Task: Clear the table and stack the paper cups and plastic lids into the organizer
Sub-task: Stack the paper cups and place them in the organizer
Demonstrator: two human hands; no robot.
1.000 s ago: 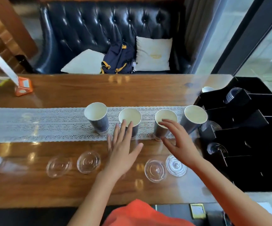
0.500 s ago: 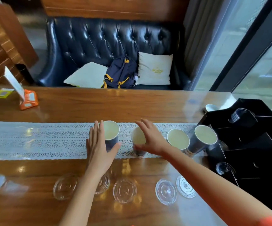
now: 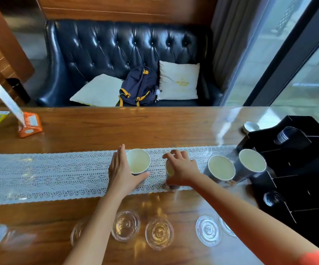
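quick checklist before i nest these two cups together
1. Left hand on the leftmost cup: ok, palm and thumb wrap its side.
2. Right hand on the second cup: ok, fingers cover its rim from above.
3. Leftmost cup empty: ok, pale inside shows.
4. Second cup empty: cannot tell, hand hides it.
5. Both cups upright on the lace runner: ok.
6. Free slot in the black organizer: ok, dark compartments look open.

Wooden table (image 3: 155, 127), lace runner (image 3: 49, 175), four paper cups (image 3: 221, 167), clear lids (image 3: 158, 233), black organizer (image 3: 298, 169)
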